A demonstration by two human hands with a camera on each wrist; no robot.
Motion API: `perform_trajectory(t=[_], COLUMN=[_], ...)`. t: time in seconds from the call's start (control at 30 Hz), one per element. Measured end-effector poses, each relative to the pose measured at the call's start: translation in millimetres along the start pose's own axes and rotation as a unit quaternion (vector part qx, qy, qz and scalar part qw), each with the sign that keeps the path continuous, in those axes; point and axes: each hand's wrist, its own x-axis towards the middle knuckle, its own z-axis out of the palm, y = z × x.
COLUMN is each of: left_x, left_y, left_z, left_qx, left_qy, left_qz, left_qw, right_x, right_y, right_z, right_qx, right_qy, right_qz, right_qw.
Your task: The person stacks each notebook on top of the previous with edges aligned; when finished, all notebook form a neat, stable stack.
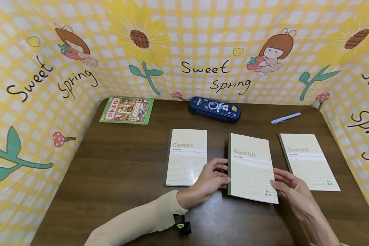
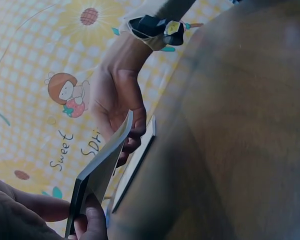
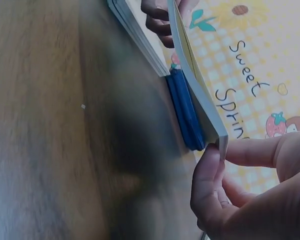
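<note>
Three cream "Gambit" notebooks lie in a row on the brown table (image 1: 117, 171). The middle notebook (image 1: 252, 167) is tilted up off the table, held at both side edges. My left hand (image 1: 216, 172) grips its left edge near the spine, thumb on top. My right hand (image 1: 278, 182) pinches its lower right corner. In the left wrist view my left hand (image 2: 87, 222) pinches the raised notebook (image 2: 105, 165), with the right hand (image 2: 117, 100) on the far edge. In the right wrist view my right hand (image 3: 215, 170) pinches the notebook's (image 3: 190, 65) corner.
The left notebook (image 1: 187, 157) and right notebook (image 1: 309, 160) lie flat on either side. At the back are a green picture book (image 1: 126, 110), a blue pencil case (image 1: 214, 109) and a pale pen (image 1: 285, 118). A yellow checked screen (image 1: 33, 102) walls three sides.
</note>
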Motion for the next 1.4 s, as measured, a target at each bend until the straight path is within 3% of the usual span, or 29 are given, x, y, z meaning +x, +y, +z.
perform_trajectory(t=[0.4, 0.73, 1.0, 1.13, 1.4], left_x=[-9.3, -24.5, -37.7, -43.4, -49.3], left_y=[16.2, 17.4, 19.5, 21.0, 21.1], left_z=[-48.3, -98.5, -131.8, -146.5, -167.1], left_qx=[0.07, 0.11, 0.119, 0.141, 0.222], left_qy=[-0.011, 0.039, 0.089, 0.11, 0.147], left_qz=[0.033, 0.042, 0.04, 0.041, 0.045], left_qw=[0.9969, 0.9923, 0.9882, 0.983, 0.9627], right_x=[14, 32, 51, 58, 67], right_y=[-18, -33, -43, -44, -40], right_z=[38, 85, 118, 136, 161], right_qx=[0.038, -0.002, 0.005, 0.021, 0.022], right_qy=[-0.02, -0.037, -0.071, -0.082, -0.072], right_qz=[-0.053, -0.068, -0.08, -0.084, -0.098], right_qw=[0.998, 0.997, 0.994, 0.993, 0.992])
